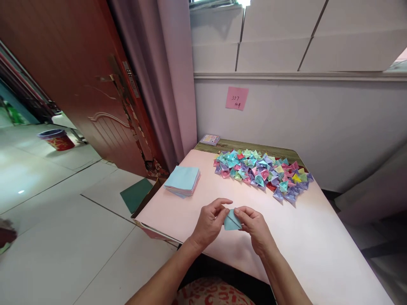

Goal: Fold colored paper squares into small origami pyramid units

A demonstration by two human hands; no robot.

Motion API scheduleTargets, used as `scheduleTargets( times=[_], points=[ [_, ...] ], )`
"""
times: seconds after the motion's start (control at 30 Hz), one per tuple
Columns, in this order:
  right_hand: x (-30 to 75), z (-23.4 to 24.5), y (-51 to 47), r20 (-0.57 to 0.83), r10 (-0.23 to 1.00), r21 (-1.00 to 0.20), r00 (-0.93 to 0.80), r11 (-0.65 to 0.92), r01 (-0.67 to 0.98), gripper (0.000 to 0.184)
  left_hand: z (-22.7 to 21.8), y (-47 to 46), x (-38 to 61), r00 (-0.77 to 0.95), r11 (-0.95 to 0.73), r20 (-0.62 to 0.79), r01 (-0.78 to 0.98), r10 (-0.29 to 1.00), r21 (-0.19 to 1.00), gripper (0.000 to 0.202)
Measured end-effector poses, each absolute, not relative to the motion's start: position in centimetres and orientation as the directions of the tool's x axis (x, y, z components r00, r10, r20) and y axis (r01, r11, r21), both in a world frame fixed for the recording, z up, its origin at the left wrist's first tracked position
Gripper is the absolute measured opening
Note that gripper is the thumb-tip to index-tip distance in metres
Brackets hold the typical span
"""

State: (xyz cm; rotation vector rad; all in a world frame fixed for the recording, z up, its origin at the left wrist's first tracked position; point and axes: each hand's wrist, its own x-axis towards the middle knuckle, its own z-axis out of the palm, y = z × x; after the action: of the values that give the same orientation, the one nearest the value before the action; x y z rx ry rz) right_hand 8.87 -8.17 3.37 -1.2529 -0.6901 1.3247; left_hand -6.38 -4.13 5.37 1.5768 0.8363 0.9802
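Note:
Between my two hands, above the near part of the table, is a small folded piece of light blue paper (232,221) with a diagonal line across its face. My left hand (210,218) pinches its left upper edge between thumb and fingers, the index finger reaching out above it. With thumb on top and fingers behind, my right hand (252,224) grips the right side. Ahead lies a wide heap of folded paper pieces (259,171) in blue, purple, pink, green, yellow and red. A stack of square paper sheets (182,180), light blue on top, sits at the left.
The table (302,245) has a pale pink cover. A small pack of printed cards (210,140) lies at its back left corner. A pink note (237,98) is stuck on the wall. Left of the table are a curtain (178,84), a brown door (79,76) and a red bucket (59,140).

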Motion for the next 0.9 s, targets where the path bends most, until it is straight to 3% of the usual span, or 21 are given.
scheduleTargets(
  times=[0.23,0.5,0.67,0.8,0.9],
  points=[
    [9.1,3.5,-7.8,-0.292,0.946,-0.9,0.138,-0.224,-0.373,0.037,6.4,-4.1,-6.9,0.531,-0.237,0.184,0.033,0.827,0.971,0.016],
    [9.4,4.6,-7.9,-0.397,0.917,-0.817,0.027,-0.34,-0.466,0.036,7.6,-3.8,-7.3,0.544,-0.323,0.213,0.114,0.811,0.939,0.027],
    [9.0,4.5,-7.6,-0.434,0.901,-0.766,-0.026,-0.384,-0.516,0.034,8.0,-3.3,-7.5,0.537,-0.365,0.23,0.158,0.812,0.917,0.012],
    [8.5,3.8,-7.6,-0.399,0.917,-0.813,-0.027,-0.367,-0.451,0.036,7.6,-2.5,-8.0,0.517,-0.341,0.222,0.146,0.827,0.929,0.009],
    [8.7,3.4,-7.5,-0.315,0.947,-0.908,0.055,-0.284,-0.307,0.049,6.8,-1.9,-8.2,0.507,-0.194,0.119,0.098,0.854,0.976,0.013]
  ],
)
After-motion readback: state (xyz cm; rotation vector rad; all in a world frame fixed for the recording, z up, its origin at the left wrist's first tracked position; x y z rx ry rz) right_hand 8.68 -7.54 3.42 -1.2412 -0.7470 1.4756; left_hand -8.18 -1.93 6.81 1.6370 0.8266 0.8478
